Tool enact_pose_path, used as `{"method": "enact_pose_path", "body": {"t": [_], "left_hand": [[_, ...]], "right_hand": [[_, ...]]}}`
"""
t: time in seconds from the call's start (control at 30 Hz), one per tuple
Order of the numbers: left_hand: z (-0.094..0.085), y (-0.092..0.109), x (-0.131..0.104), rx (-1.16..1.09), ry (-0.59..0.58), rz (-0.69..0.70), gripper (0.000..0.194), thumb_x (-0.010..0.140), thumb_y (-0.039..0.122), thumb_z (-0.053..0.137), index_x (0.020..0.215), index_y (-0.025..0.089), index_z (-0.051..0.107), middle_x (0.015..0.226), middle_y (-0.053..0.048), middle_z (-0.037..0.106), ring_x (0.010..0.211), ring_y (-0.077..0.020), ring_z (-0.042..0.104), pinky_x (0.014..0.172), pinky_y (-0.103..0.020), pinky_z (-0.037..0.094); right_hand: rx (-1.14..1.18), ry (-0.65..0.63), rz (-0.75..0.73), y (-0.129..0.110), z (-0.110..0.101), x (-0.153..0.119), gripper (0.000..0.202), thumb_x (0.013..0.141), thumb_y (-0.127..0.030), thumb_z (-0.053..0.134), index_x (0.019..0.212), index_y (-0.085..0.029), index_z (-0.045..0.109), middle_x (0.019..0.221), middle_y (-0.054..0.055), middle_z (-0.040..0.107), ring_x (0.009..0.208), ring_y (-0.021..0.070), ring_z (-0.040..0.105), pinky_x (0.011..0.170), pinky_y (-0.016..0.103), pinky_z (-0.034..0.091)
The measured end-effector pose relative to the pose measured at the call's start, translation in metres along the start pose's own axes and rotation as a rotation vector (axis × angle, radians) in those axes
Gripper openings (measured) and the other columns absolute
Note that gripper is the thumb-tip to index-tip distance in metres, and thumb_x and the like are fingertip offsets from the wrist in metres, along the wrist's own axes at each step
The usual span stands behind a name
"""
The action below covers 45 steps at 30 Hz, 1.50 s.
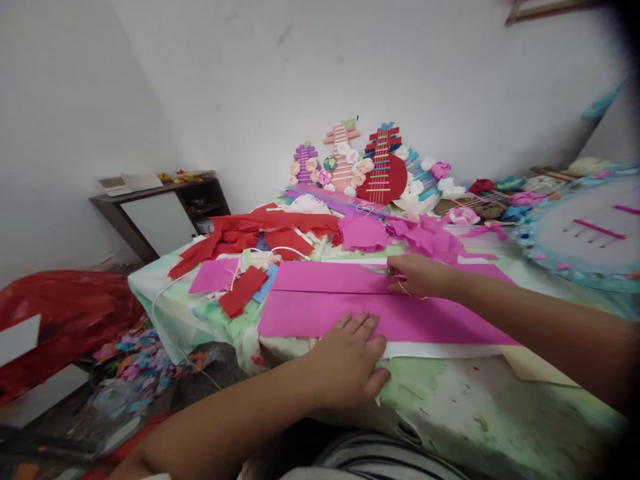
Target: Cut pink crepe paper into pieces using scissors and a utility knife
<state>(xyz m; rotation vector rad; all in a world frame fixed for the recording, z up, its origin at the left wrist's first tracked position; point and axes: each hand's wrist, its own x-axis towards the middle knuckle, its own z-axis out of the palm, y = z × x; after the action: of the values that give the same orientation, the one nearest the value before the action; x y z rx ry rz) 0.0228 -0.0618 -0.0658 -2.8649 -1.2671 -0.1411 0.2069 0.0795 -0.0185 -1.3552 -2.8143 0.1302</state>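
Observation:
A long sheet of pink paper (310, 310) lies across the table in front of me, with a straight slit or fold line running along it from its left end. My left hand (350, 360) rests palm down at the sheet's near edge, fingers spread flat on the paper, holding nothing. Closed over the far half of the sheet, my right hand (413, 272) grips a pair of scissors (379, 270); their thin metal blades point left, and the handles are mostly hidden by the fingers. White paper (430, 349) shows beneath the pink sheet's near edge.
Red paper scraps (243, 291) and crumpled pink paper (425, 237) lie around the sheet. Paper-decorated instrument shapes, one a red lute (383, 175), lean against the wall. A round blue-edged piece (590, 227) stands at right. A white cord (155, 313) hangs off the table's left side.

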Motion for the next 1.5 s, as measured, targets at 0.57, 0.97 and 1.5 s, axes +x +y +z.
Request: {"method": "enact_pose_path", "body": {"t": [0.57, 0.97, 1.5], "left_hand": [[-0.007, 0.005, -0.012, -0.057, 0.036, 0.023, 0.049, 0.083, 0.044, 0.035, 0.121, 0.012, 0.041, 0.133, -0.017, 0.032, 0.123, -0.0289, 0.027, 0.100, -0.044, 0.023], [0.014, 0.013, -0.015, 0.059, 0.161, 0.177, 0.044, 0.079, 0.036, 0.044, 0.117, 0.016, 0.038, 0.113, -0.008, 0.053, 0.101, -0.0227, 0.049, 0.086, -0.037, 0.039], [0.039, 0.013, -0.010, 0.046, 0.368, 0.240, 0.028, 0.083, 0.034, 0.040, 0.106, 0.018, 0.047, 0.098, -0.002, 0.060, 0.087, -0.0142, 0.053, 0.077, -0.030, 0.040]], "right_hand": [[-0.160, 0.069, -0.129, -0.013, -0.003, -0.008, 0.009, 0.069, -0.014, 0.043, 0.075, -0.017, 0.049, 0.071, 0.006, 0.054, 0.063, 0.0134, 0.047, 0.052, 0.022, 0.029], [-0.148, -0.038, -0.008, 0.031, -0.064, 0.038, 0.014, 0.064, -0.011, 0.045, 0.075, -0.019, 0.047, 0.065, 0.001, 0.053, 0.050, 0.0114, 0.045, 0.045, 0.022, 0.026], [0.026, 0.025, 0.027, 0.047, 0.010, 0.030, 0.015, 0.067, -0.026, 0.054, 0.076, -0.017, 0.047, 0.082, 0.005, 0.054, 0.069, 0.0146, 0.049, 0.056, 0.023, 0.034]]}}
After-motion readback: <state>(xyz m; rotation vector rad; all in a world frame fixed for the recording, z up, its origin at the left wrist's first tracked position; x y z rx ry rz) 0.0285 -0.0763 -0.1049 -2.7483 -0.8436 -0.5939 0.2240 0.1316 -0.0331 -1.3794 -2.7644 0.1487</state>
